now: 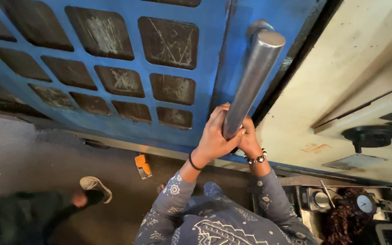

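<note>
Both hands are wrapped tight round the lower end of a long, smooth, grey steel bar handle [252,81], dull-shiny, fixed upright to the blue metal door [128,113] beside the cream machine panel [341,90]; left hand [216,136] over right hand [249,140].

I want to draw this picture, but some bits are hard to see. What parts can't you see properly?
- Lower end of the metal handle: head view, covered by the left hand and right hand.
- Right hand's fingers: mostly behind the handle and left hand.
- Dial gauge: markings too small.
- Another person's leg and shoe: blurred, cut off by the bottom-left edge.
- Orange thing on the floor: too small to identify.
</note>
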The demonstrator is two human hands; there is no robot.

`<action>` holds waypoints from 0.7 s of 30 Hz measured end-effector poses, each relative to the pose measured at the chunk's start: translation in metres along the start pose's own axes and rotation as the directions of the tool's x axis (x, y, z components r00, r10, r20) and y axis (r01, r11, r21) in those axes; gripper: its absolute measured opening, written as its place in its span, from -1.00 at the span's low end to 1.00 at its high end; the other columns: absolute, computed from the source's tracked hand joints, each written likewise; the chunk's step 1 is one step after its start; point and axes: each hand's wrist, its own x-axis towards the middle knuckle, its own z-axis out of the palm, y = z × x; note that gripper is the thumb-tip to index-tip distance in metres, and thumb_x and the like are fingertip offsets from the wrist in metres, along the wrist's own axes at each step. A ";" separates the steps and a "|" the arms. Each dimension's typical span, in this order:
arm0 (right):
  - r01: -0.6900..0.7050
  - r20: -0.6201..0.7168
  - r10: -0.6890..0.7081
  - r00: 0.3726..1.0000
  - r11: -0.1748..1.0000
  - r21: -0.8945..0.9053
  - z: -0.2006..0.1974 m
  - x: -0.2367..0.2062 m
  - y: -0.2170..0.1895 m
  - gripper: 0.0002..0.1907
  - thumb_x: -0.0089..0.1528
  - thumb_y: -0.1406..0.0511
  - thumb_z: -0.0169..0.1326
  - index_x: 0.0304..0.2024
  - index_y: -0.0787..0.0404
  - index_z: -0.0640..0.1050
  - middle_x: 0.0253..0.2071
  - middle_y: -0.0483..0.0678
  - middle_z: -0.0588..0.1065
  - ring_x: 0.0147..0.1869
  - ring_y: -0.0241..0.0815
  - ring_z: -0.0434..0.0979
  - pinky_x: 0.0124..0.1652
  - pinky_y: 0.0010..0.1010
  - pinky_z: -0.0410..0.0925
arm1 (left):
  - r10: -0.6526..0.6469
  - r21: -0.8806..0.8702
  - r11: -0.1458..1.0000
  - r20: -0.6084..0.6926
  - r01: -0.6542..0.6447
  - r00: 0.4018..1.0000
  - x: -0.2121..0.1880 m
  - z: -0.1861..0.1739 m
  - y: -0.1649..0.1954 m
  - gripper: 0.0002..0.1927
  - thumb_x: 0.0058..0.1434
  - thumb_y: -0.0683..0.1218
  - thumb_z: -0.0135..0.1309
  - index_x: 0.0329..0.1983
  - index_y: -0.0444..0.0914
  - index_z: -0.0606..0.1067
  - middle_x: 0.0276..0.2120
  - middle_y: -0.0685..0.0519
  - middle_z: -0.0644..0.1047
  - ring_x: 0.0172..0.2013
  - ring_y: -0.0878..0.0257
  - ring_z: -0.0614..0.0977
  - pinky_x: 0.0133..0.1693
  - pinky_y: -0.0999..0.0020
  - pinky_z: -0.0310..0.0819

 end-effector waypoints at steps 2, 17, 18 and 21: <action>0.014 -0.026 -0.015 1.000 0.999 -0.040 0.000 -0.004 0.005 -0.68 0.35 0.14 0.09 -0.11 0.31 0.53 -0.10 -0.05 0.54 -0.01 -0.24 0.53 0.01 -0.35 0.42 | 0.016 0.012 1.000 0.007 -0.017 1.000 0.001 -0.001 0.000 -0.59 0.14 -0.14 0.26 0.03 -0.36 0.46 0.02 -0.21 0.49 0.15 -0.22 0.52 0.30 -0.02 0.38; 0.097 0.091 -0.096 0.991 0.995 -0.009 0.033 0.025 -0.010 -0.75 0.20 0.31 0.19 -0.15 0.34 0.54 0.05 0.11 0.51 0.15 0.01 0.50 0.14 -0.20 0.35 | -0.102 0.118 0.988 0.008 0.100 0.995 -0.008 -0.024 -0.015 -0.56 0.14 -0.10 0.30 0.03 -0.35 0.47 0.05 -0.21 0.51 0.12 -0.19 0.56 0.16 0.07 0.47; 0.128 0.107 -0.126 0.986 0.992 -0.007 0.036 0.027 -0.007 -0.76 0.18 0.33 0.18 -0.15 0.35 0.54 0.08 0.15 0.51 0.20 0.07 0.49 0.19 -0.17 0.32 | -0.141 0.153 0.978 0.004 0.139 0.990 -0.009 -0.027 -0.015 -0.53 0.14 -0.08 0.32 0.05 -0.35 0.46 0.04 -0.21 0.52 0.10 -0.17 0.57 0.14 0.09 0.48; 0.055 0.115 -0.049 0.992 0.997 -0.047 0.050 0.033 0.007 -0.80 0.15 0.38 0.21 -0.37 0.31 0.42 -0.10 0.07 0.50 -0.02 0.01 0.45 0.00 -0.28 0.33 | -0.326 0.144 0.932 -0.062 0.332 0.943 -0.013 -0.036 -0.012 -0.44 0.09 -0.05 0.37 0.08 -0.35 0.41 -0.06 -0.15 0.56 -0.03 0.01 0.65 0.02 0.19 0.54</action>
